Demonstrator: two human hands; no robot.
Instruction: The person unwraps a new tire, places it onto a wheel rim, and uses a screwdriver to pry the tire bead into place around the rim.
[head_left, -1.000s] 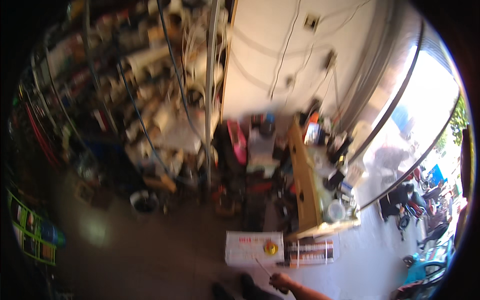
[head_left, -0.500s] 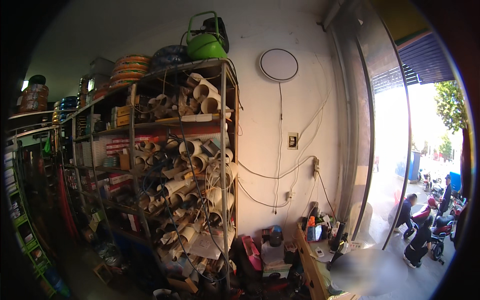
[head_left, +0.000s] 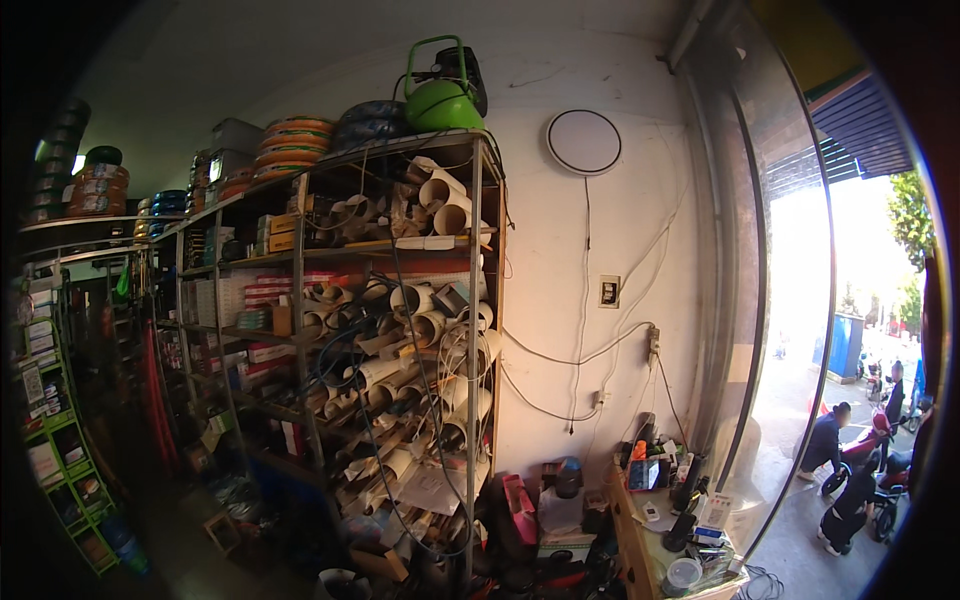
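Note:
Neither my left hand nor my right hand shows in the head view. Before me stands a tall metal shelf rack (head_left: 473, 330), packed with white plastic pipes (head_left: 411, 297) and loops of dark cable. On its top rest a green air compressor (head_left: 441, 104) and orange coiled hoses (head_left: 291, 148). To the right of the rack, a wooden desk (head_left: 634, 530) bears a clear plastic tub (head_left: 683, 573), bottles and small items.
A round white lamp (head_left: 584, 142) hangs on the wall, with cords running to a power strip (head_left: 653, 342). A pink box (head_left: 518, 508) and other clutter lie beside the desk. Through the glass door at right, several people (head_left: 847, 515) are near motorbikes. A green rack (head_left: 68, 450) stands far left.
The whole scene has shifted right and slightly down in the picture. A pale blurred shape that covered the desk's near end is gone, and the plastic tub there now shows.

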